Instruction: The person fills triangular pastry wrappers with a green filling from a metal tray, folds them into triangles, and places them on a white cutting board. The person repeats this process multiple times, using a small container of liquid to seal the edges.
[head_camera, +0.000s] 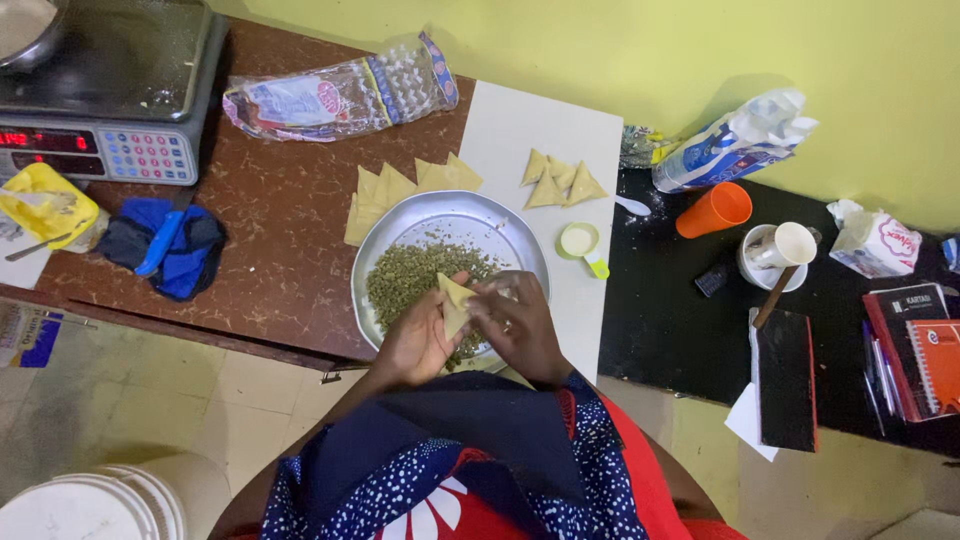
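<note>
Head view: left hand (415, 345) and right hand (520, 325), fingers closed around pastry cone (455, 305), over filling tray (400, 225), catching spills; folded triangles (558, 180) at one o'clock.

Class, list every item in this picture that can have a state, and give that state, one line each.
Pastry cone: partly folded, held in both hands.
Left hand: gripping the cone.
Right hand: pinching the cone's edge.
Metal tray: holding green filling, part bare.
Folded triangles: closed, lying on the white board.
Orange cup: tipped on its side.
Scale: display lit.
</note>
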